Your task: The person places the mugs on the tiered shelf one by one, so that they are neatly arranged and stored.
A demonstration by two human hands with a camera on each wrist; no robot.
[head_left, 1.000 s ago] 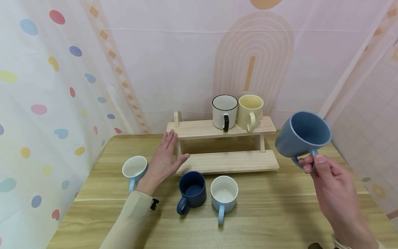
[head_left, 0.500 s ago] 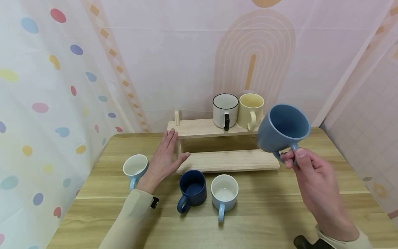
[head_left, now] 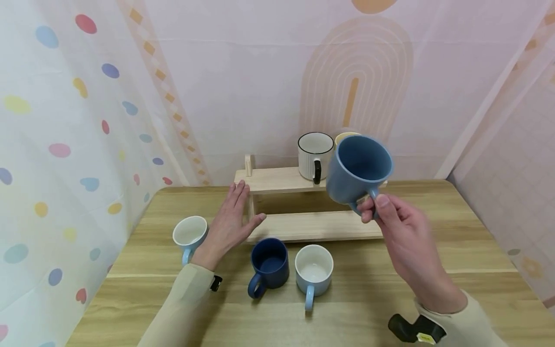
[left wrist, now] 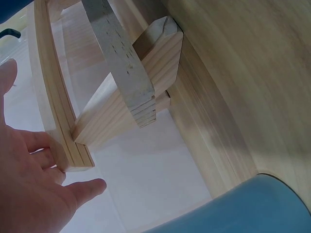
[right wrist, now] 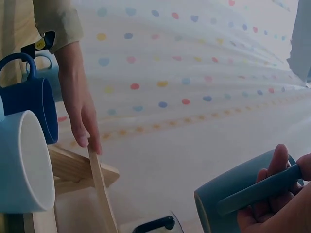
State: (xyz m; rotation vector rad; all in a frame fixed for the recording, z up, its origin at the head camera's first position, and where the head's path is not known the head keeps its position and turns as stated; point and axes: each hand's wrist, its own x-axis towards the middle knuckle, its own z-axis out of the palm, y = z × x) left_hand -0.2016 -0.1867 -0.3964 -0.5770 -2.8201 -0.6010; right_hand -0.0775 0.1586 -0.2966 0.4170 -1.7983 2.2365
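Note:
My right hand (head_left: 407, 241) grips the handle of a dusty blue mug (head_left: 353, 168), raised and tilted in front of the shelf's right half. In the right wrist view its fingers curl through the mug's handle (right wrist: 262, 189). My left hand (head_left: 227, 226) has its fingers straight, resting on the left end of the two-tier wooden shelf (head_left: 277, 179); in the left wrist view the fingertips touch the upper board (left wrist: 58, 111). On the upper tier stands a white mug with a black rim and handle (head_left: 313, 156). A yellow mug (head_left: 344, 137) beside it is mostly hidden behind the blue one.
In front of the shelf stand a navy mug (head_left: 270, 265) and a light blue mug with white inside (head_left: 313, 274). Another light blue mug (head_left: 190, 233) stands left of my left wrist. A patterned curtain (head_left: 243, 86) hangs behind the wooden table (head_left: 143, 289).
My right hand has carried the dusty blue mug leftward, from beyond the shelf's right end to in front of the yellow mug. My left hand has stayed on the shelf.

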